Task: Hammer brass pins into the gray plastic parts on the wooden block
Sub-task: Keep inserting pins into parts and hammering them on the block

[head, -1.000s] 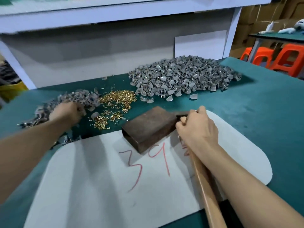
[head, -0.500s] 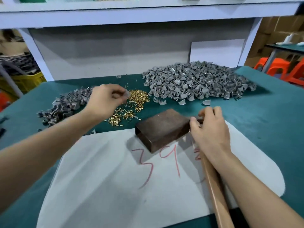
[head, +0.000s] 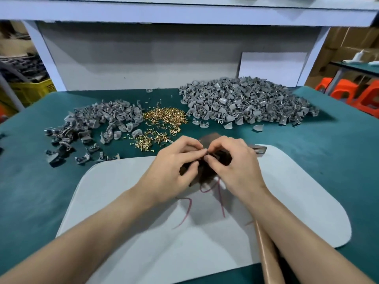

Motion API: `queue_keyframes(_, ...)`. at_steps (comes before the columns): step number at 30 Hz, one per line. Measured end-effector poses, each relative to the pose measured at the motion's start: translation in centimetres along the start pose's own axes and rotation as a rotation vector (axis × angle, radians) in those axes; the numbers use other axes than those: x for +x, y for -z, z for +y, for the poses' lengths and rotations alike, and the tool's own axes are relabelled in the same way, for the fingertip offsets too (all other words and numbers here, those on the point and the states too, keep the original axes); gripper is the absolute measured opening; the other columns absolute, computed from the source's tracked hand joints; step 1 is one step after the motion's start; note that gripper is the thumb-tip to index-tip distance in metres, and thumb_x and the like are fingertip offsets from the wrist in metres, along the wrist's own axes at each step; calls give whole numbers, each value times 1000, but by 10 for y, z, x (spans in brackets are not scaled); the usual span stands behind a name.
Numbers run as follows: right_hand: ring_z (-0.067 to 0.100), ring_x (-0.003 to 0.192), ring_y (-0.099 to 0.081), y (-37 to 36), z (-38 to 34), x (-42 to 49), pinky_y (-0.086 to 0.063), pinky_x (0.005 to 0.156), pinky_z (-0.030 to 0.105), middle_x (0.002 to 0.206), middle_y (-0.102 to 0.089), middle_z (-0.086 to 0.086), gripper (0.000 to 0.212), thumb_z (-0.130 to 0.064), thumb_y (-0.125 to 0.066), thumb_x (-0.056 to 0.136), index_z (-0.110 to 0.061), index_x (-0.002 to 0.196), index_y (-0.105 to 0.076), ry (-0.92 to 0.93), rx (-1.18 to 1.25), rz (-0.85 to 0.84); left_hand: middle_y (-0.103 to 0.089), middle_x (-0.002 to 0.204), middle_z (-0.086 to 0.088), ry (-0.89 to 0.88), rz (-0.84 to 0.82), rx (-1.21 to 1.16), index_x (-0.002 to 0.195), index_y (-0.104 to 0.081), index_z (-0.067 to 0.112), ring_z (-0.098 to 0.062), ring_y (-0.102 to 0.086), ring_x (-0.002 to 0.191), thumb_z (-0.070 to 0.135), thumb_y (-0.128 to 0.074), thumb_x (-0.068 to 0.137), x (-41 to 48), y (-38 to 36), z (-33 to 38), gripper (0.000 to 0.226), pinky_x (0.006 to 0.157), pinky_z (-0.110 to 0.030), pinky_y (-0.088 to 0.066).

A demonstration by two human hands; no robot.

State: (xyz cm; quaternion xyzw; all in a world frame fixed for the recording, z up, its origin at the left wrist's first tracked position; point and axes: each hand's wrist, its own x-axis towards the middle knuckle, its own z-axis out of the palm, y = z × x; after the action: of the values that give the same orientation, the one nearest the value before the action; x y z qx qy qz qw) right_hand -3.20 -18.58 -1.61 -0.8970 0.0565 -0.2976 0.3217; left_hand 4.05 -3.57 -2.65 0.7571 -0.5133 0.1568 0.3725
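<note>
Both hands meet over the dark wooden block (head: 210,138), which lies on the white mat (head: 287,191) and is mostly covered by them. My left hand (head: 174,167) and my right hand (head: 231,162) have curled fingers, and their fingertips pinch together on a small gray plastic part that is almost hidden between them. The hammer lies loose on the mat: its head (head: 259,149) is just right of my right hand and its wooden handle (head: 266,253) runs under my right forearm. Loose brass pins (head: 164,117) are heaped behind the block.
A large heap of gray plastic parts (head: 246,101) sits at the back right of the green table (head: 338,156). A smaller, darker heap of parts (head: 92,124) lies at the back left. A shelf post and grey back wall close off the rear. Orange stools (head: 348,93) stand far right.
My left hand came from the left heap and pins to the block with a gray part. My right hand let go of the hammer handle and joined it over the block.
</note>
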Motion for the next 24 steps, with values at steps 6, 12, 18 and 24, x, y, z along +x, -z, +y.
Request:
queue_keyframes(6,17,94,-53,-1,-1,-2,-42,86,45,90,-67,-10,9,-12,-68,81,-21,81,-68,26,-21,-10,-60,119,-4,360,344,-30,126,-60,16,-14,-61,108,-6,-50,89,0,10,-28,44,94,-22,-45)
queue_keyframes(12,17,96,-53,-2,-3,-3,-42,88,48,92,-65,-11,10,-15,-64,85,-23,84,-69,23,-41,-16,-62,114,-11,699,74,333,115,-70,14,-32,-52,106,11,-55,92,-5,10,-61,27,90,-38,-41)
queue_keyframes(18,18,94,-55,-1,-6,-6,-43,87,46,91,-67,-7,13,-12,-63,86,-20,87,-73,6,-44,13,-64,100,-8,670,146,267,98,-72,9,-14,-50,80,4,-58,90,-4,12,-65,17,75,-22,-36)
queue_keyframes(24,15,95,-54,0,-8,-7,-43,89,46,93,-65,-10,15,-15,-60,87,-23,89,-73,7,-52,-9,-66,86,-6,689,165,225,105,-70,10,-19,-57,80,-6,-50,89,-5,12,-67,30,75,-25,-41)
